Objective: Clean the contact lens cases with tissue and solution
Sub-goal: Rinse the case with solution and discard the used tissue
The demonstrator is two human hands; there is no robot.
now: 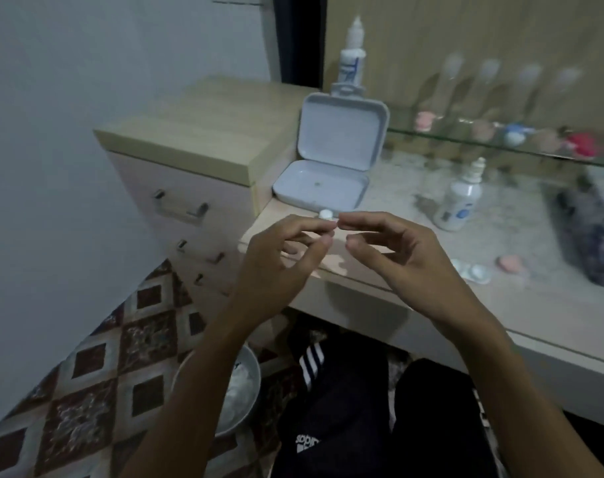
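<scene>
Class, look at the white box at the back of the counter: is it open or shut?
Open. The box's lid stands raised behind its shallow base, showing both insides; nearly empty but for a small speck.

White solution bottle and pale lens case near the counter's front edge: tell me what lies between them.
Head view: only bare speckled countertop lies between the white solution bottle and the pale lens case.

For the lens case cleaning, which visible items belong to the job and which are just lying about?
Job:
small white lens case, pinched by left hand and right hand
solution bottle
white lens case
pink lens case

Lying about:
open white box
drawer unit
metal bowl
</scene>
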